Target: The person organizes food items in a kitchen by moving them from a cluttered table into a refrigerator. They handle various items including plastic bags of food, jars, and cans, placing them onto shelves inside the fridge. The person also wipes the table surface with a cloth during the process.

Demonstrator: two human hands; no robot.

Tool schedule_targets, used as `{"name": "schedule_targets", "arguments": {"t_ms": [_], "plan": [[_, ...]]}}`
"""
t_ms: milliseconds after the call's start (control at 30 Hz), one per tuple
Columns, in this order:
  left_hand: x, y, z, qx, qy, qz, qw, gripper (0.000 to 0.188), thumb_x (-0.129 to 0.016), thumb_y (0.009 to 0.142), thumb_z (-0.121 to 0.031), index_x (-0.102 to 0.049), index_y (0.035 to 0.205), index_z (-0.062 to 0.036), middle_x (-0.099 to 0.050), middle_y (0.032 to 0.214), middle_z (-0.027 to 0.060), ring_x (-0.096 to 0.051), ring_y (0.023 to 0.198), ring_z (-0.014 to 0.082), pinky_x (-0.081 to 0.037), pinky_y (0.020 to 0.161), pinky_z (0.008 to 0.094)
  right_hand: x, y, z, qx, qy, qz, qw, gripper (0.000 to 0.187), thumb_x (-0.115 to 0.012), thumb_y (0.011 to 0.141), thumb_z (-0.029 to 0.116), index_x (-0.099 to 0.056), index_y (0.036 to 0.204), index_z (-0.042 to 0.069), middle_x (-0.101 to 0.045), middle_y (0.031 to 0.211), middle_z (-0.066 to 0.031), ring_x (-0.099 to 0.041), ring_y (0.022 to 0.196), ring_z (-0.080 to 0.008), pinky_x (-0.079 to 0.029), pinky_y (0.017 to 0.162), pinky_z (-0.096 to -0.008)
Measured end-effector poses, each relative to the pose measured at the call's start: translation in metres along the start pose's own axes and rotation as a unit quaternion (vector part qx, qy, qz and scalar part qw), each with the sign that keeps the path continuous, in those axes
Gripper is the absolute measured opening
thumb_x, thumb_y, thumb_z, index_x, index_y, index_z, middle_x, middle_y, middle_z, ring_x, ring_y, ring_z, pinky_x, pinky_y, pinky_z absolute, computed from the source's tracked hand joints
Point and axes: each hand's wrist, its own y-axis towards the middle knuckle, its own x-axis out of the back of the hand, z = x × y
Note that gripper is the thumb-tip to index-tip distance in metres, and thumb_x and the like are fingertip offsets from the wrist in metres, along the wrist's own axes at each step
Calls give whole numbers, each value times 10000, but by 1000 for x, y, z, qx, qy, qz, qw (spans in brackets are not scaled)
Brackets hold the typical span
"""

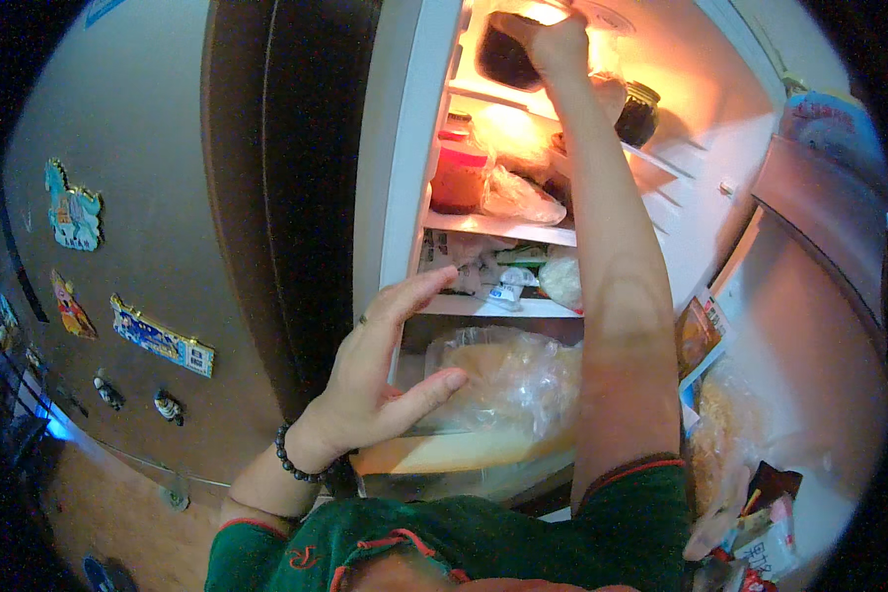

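My right hand [562, 49] reaches up to the top shelf of the lit fridge. Its fingers are curled at the upper right edge of a dark, rounded container [508, 51], and part of the grip is hidden. Lower down, my left hand [380, 365] is open in front of the shelves, thumb and fingers apart, with nothing in it. A dark beaded bracelet [294, 456] circles the left wrist. Behind that hand, a clear plastic bag [513, 380] with pale contents lies in the bottom compartment.
A dark glass jar [638, 113] stands right of my forearm. One shelf holds a red-filled container [459, 178] and a bagged item [521, 197]. Below are small packets [508, 286]. The open door's racks hold bags [725, 434]. Magnets [163, 335] dot the brown panel at left.
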Motion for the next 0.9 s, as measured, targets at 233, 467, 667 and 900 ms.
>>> {"name": "schedule_targets", "arguments": {"t_ms": [233, 467, 667, 900], "plan": [[-2, -7, 8, 54, 19, 63, 996, 655, -691, 781, -145, -365, 1337, -23, -437, 1344, 152, -447, 1226, 270, -376, 1011, 383, -55, 12, -30, -81, 43, 82, 992, 696, -862, 552, 311, -576, 1087, -32, -638, 1027, -144, -635, 908, -221, -552, 764, -342], [-6, -2, 12, 61, 10, 72, 996, 639, -683, 790, -156, -370, 1328, -14, -449, 1323, 166, -451, 1219, 286, -375, 1010, 378, -96, 56, -87, -20, 57, 177, 982, 765, -793, 661, 394, -455, 1249, 40, -588, 1132, -116, -593, 1001, -229, -500, 862, -366], [0, -5, 10, 85, -12, 65, 994, 613, -668, 804, -174, -379, 1322, -21, -460, 1292, 185, -471, 1186, 300, -385, 989, 365, -57, 24, -49, -96, 135, 313, 935, 1108, -819, 532, 545, -264, 1271, -67, -560, 1120, -205, -598, 971, -290, -536, 747, -414], [6, -12, 12, 96, -29, 82, 992, 642, -687, 778, -116, -374, 1325, 4, -459, 1324, 169, -454, 1228, 267, -366, 1021, 374, -3, 8, -13, -49, -160, 393, 904, 867, -781, 660, 451, -367, 1185, -101, -601, 1013, -196, -640, 600, -203, -540, 472, -273]]}}
